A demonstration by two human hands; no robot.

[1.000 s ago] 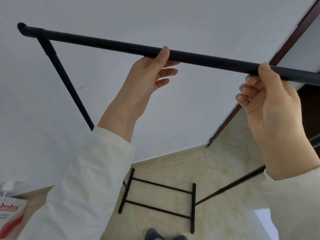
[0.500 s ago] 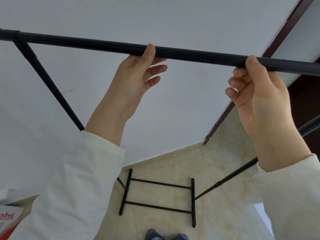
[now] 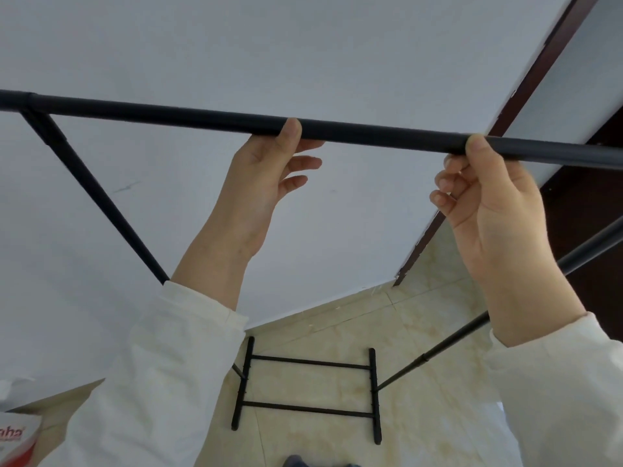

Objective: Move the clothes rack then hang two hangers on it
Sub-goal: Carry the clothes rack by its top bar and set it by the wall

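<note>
Both arms reach up and forward, each in a white sleeve pushed back to the wrist; the left hand (image 3: 261, 183) is raised with its palm turned inward, thumb pressed over the near side of the clothes rack (image 3: 202, 117) top bar, index finger hidden behind it, the other fingers loosely spread and free below. The right hand (image 3: 488, 203) sits further along the same bar; its thumb lies on the near side, its fingers curled in beneath, the wrist bent slightly back.
</note>
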